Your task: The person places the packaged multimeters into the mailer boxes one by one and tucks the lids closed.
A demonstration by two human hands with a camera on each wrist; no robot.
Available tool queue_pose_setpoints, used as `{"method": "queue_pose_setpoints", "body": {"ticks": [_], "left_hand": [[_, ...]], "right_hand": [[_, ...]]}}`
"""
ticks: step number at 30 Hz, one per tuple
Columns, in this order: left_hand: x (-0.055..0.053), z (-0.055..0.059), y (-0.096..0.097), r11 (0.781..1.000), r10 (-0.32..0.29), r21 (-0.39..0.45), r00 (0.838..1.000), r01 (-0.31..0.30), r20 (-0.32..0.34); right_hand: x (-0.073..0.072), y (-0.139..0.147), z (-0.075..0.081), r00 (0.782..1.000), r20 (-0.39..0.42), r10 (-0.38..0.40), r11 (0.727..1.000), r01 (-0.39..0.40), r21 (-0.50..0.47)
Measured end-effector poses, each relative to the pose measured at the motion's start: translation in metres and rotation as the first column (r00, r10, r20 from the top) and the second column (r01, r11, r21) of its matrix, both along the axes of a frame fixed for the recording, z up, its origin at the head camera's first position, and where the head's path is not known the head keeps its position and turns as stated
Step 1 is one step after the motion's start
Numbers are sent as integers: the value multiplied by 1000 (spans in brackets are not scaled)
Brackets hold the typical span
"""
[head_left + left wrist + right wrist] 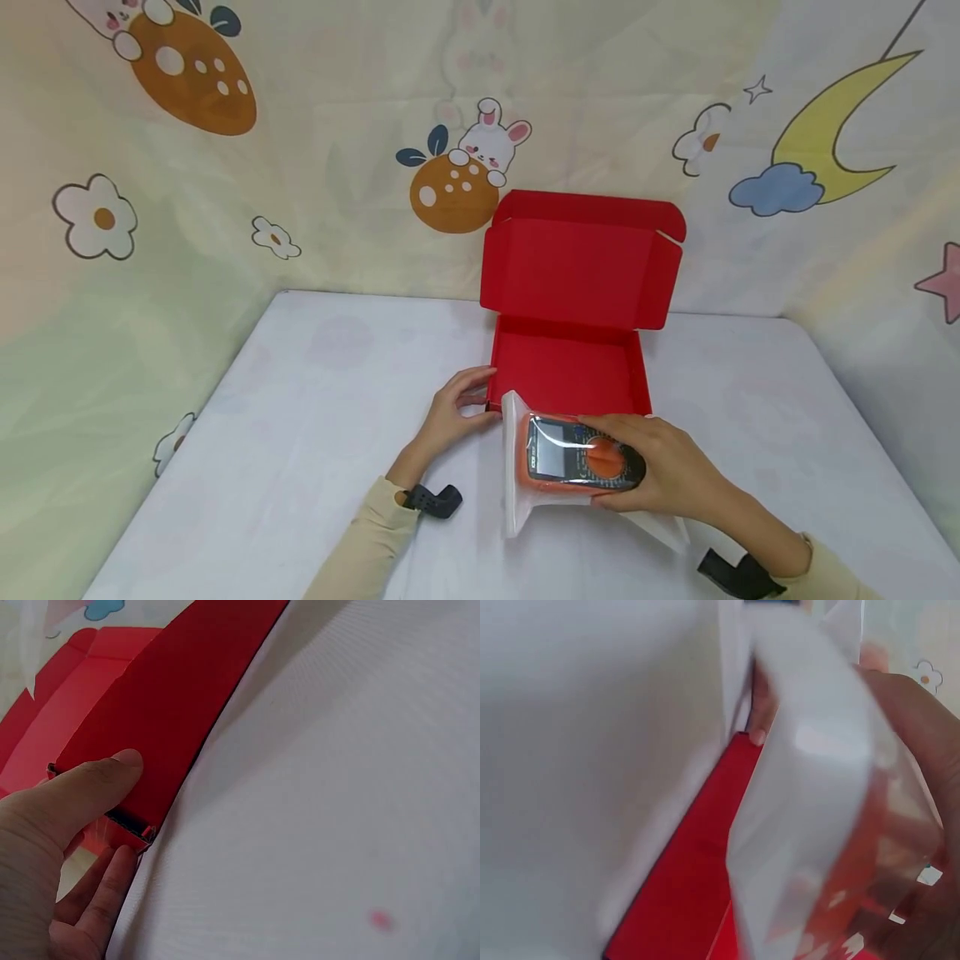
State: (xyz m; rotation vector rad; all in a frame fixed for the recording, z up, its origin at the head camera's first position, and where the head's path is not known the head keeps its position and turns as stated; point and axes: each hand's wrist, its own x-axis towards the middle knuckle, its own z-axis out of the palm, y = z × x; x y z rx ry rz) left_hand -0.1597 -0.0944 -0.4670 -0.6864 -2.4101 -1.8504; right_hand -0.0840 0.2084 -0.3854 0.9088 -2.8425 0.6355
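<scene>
My right hand (671, 467) grips an orange and black digital multimeter (573, 454) in a clear plastic bag (513, 492). Thumb and fingers stand on opposite long sides of its dial end, and the screen faces up. The meter is held at the front edge of an open red cardboard box (570, 367), overlapping that edge in the head view. With my left hand (453, 408) I hold the box's front left corner. Seen from the left wrist, the thumb (97, 784) lies on one wall and the fingers (105, 892) go around the corner.
The box's lid (581, 267) stands upright at the back, its flaps spread, close to the printed cloth backdrop (360, 192). A white cloth (352, 367) covers the table under the box. Black straps (438, 502) sit on both wrists.
</scene>
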Motion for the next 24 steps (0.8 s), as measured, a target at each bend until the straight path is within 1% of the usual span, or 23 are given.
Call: {"method": "queue_pose_setpoints", "body": {"ticks": [3,6,10,14,19,24], "left_hand": [[1,1,0,1000,7,-9,1000,-7,20],[1,1,1,1000,12,-8,1000,-11,25],[1,1,0,1000,13,-6,1000,-13,22],[0,1,0,1000,8,-2,1000,-8,11],[-1,-1,0,1000,2,0,1000,-2,4],[-1,-1,0,1000,-5,-9,1000,5,16]], "right_hand": [[-8,1,2,1000,17,-4,1000,4,-5],[-15,2,3,999,30,-11,1000,12,-6],[-26,3,4,998,65,-19,1000,20,-21],[-37,3,7,992,122,-35,998,41,-40],[-53,3,8,989,145,-27,999,32,-34],[-66,2,6,983,180,-28,999,32,-18]]}}
